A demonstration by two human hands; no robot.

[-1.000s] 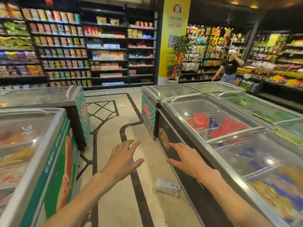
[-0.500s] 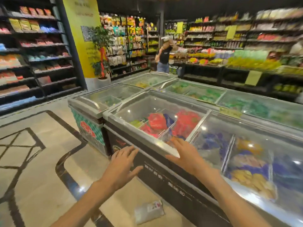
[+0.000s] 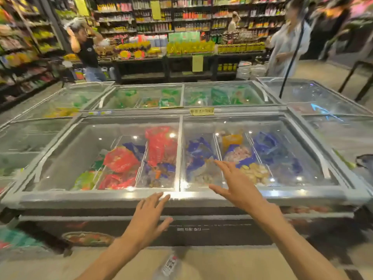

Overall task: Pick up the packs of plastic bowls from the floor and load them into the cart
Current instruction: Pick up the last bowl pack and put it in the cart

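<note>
Two bare hands reach forward in the lower half of the frame, both with fingers spread apart and holding nothing. The left hand sits lower center, palm down, its fingertips in front of the grey front rim of a chest freezer; whether it touches the rim cannot be told. The right hand is a little higher and to the right, fingers fanned over the freezer's glass lid, thumb pointing left; contact with the glass is not clear either.

At the bottom center of the frame, on the pale floor between the two forearms, lies one pack of plastic bowls, a clear wrapped bundle with a white label carrying red print. It is just in front of the freezer's dark base and partly cut off by the frame's lower edge. Neither hand touches it.

Under the glass lid lie red, blue, green and orange frozen food bags in divided compartments. More freezers stand behind and to both sides. In the upper part of the frame, stocked shelves run across the background, with a person in a black top at upper left and a person in a pale garment at upper right.
</note>
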